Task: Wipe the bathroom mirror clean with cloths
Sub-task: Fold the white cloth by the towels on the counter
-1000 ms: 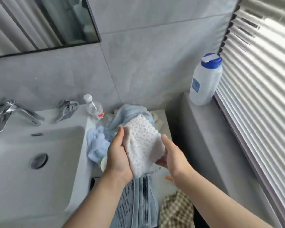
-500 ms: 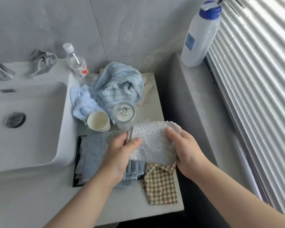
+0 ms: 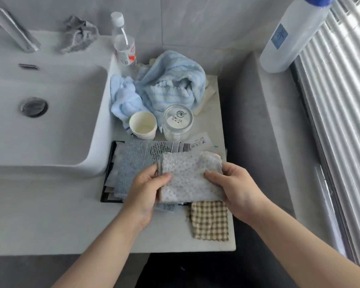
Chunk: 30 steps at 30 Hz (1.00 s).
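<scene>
Gripping the dotted cloth (image 3: 189,177) with the left hand (image 3: 146,190) and right hand (image 3: 235,188), low in the middle of the frame, just over the tray (image 3: 110,163) on the counter (image 3: 71,225). Could tip the paper cup (image 3: 142,124) just above if swung up fast.

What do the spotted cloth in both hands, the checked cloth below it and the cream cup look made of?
The pale spotted cloth: soft fabric, matt, bumpy; it bends where the left hand and right hand pinch it. The brown-and-cream checked cloth: likely waffle-weave textile, matt, wavy-cut edge. The small cream cup: probably paper, matt, thin rim.
</scene>
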Motion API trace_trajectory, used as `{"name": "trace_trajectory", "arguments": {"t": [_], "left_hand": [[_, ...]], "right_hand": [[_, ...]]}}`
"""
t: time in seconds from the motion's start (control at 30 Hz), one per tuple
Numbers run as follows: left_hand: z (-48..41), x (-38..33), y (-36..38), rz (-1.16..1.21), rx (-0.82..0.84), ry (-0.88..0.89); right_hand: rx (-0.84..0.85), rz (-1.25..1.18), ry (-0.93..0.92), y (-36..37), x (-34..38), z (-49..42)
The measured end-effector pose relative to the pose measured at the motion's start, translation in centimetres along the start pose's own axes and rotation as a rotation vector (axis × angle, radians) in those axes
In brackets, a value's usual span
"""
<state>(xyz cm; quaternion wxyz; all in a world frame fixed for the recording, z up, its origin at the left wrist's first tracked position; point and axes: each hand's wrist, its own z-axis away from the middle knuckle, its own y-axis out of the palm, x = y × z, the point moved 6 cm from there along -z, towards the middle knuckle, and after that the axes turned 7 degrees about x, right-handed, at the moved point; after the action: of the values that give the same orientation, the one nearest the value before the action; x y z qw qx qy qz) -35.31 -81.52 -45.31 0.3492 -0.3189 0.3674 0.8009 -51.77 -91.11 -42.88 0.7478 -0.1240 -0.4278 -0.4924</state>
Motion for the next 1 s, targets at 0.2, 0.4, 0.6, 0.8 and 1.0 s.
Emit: {"name": "trace_trajectory", "arguments": {"t": [0.2, 0.4, 0.6, 0.8, 1.0], "left_hand": [[1.0, 2.2, -0.2, 0.324, -0.021, -0.016], [2.8, 2.6, -1.3, 0.142, -0.103, 0.06], [5.1, 2.6, -1.8, -0.2, -0.195, 0.208], [8.1, 3.5, -3.2, -0.169, -0.295, 0.198], [11.8, 5.7, -5.1, -0.1, -0.38, 0.189]], "right_hand": [[0.02, -0.133, 0.017, 0.8, -1.3, -0.3], [0.026, -0.224, -0.009, 0.9, -2.3, 0.6], [-0.006, 0.133, -0.021, 0.3, -3.7, 1.4], [0.084, 0.013, 0.028, 1.9, -5.1, 2.6], [0.124, 0.001, 0.0, 3.8, -6.6, 4.4]]}}
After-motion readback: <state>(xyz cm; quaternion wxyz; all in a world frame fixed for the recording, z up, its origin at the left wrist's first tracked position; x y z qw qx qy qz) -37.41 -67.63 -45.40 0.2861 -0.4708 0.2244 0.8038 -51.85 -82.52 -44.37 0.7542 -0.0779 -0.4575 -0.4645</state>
